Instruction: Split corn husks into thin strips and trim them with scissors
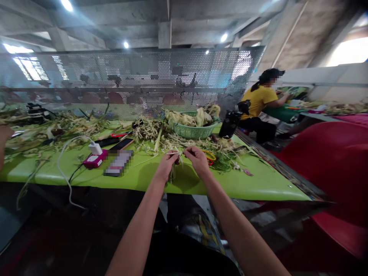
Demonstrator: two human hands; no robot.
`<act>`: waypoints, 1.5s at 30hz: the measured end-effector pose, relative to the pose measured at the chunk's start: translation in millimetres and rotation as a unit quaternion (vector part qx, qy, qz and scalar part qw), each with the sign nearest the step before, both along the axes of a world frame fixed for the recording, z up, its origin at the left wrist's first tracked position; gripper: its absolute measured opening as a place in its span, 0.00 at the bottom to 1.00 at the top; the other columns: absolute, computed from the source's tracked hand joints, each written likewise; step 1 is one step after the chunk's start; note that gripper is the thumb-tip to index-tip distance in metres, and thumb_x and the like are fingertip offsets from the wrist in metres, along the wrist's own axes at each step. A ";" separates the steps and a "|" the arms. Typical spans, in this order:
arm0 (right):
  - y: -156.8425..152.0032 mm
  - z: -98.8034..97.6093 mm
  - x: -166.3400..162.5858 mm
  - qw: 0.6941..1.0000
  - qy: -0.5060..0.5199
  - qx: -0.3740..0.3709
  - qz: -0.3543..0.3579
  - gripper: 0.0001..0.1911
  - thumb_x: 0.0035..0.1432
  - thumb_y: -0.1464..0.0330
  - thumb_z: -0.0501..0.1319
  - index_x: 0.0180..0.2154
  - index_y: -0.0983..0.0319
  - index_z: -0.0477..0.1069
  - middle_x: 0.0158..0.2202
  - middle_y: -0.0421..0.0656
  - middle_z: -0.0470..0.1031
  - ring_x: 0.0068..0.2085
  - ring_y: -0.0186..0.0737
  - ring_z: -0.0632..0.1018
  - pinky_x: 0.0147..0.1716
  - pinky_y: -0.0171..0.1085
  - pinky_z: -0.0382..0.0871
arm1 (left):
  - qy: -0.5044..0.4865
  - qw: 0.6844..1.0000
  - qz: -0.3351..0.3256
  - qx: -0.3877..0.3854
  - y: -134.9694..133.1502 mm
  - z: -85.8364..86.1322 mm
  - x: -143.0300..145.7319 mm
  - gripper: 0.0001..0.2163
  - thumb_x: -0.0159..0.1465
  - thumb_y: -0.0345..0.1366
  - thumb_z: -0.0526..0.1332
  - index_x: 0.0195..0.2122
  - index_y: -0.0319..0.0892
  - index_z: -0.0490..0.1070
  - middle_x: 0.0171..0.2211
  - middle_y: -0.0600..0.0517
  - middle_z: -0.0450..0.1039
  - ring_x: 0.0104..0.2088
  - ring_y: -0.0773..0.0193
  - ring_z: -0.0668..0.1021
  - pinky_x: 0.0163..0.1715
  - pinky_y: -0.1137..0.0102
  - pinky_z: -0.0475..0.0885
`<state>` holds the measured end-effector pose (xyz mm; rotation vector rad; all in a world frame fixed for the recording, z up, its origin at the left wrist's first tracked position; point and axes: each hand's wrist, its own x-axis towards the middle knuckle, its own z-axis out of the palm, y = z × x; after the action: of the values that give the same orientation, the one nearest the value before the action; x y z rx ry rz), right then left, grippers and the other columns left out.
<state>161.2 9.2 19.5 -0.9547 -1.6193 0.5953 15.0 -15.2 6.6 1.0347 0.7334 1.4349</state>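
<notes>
Close together above the green table's near edge, my two hands work on a small bundle of pale plant strips (179, 153). My left hand (168, 165) is closed on the strips, its thumb and fingers pinched, with loose ends hanging below. From the other side my right hand (197, 160) pinches the same bundle between thumb and fingertips. Just right of that hand lies a pair of scissors with yellow and red handles (211, 156), partly hidden behind it. Behind both hands spreads a heap of dry shredded plant strips (148, 131). What exactly the fingertips press together is too small to make out.
A green basket (195, 132) of pale husks stands behind the heap, with a black bottle-like object (230, 123) beside it. Left lie two phones (119, 163), a purple power block (96, 159) and a white cable (61, 153). A co-worker in yellow (255, 100) sits at right.
</notes>
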 end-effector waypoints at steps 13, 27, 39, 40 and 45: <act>-2.2 -1.0 -2.4 0.987 0.113 -0.082 0.074 0.12 0.47 0.60 0.67 0.28 0.61 0.71 0.24 0.37 0.68 0.27 0.34 0.67 0.29 0.34 0.61 | 0.181 0.979 -0.058 0.078 -3.4 2.6 2.2 0.12 0.57 0.44 0.62 0.34 0.40 0.75 0.26 0.53 0.68 0.27 0.67 0.66 0.29 0.72 0.61; -0.7 2.1 -2.9 0.983 0.104 -0.124 0.085 0.16 0.51 0.54 0.63 0.31 0.61 0.72 0.28 0.40 0.72 0.30 0.37 0.71 0.32 0.36 0.65 | -0.026 0.999 0.015 -0.033 -1.6 2.6 1.6 0.15 0.51 0.44 0.68 0.35 0.40 0.71 0.23 0.56 0.68 0.23 0.71 0.70 0.25 0.75 0.64; -1.7 1.3 -3.8 1.000 -0.006 0.012 -0.029 0.10 0.53 0.61 0.61 0.30 0.61 0.70 0.27 0.40 0.70 0.28 0.37 0.68 0.29 0.36 0.61 | -0.024 0.998 0.044 -0.029 2.8 -1.7 -1.7 0.13 0.51 0.42 0.68 0.31 0.39 0.71 0.22 0.55 0.69 0.22 0.72 0.70 0.24 0.76 0.64; -4.2 3.0 -3.1 0.998 -0.015 0.038 -0.047 0.09 0.54 0.61 0.61 0.32 0.61 0.71 0.31 0.41 0.70 0.28 0.36 0.67 0.30 0.36 0.62 | -0.034 0.998 0.046 -0.039 2.4 -1.0 -2.1 0.14 0.51 0.43 0.68 0.32 0.39 0.71 0.23 0.55 0.69 0.21 0.72 0.70 0.23 0.76 0.64; -12.5 5.2 -3.7 0.994 -0.049 0.070 -0.069 0.10 0.56 0.60 0.61 0.35 0.60 0.71 0.34 0.42 0.69 0.25 0.34 0.63 0.27 0.36 0.60 | -0.066 0.994 0.071 -0.051 1.7 1.8 -1.5 0.18 0.47 0.44 0.70 0.34 0.40 0.70 0.25 0.56 0.70 0.22 0.73 0.71 0.23 0.76 0.64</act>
<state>157.5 -3.3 24.7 -0.9947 -1.6438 0.3401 13.5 -13.5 8.4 0.8149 0.7873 1.5553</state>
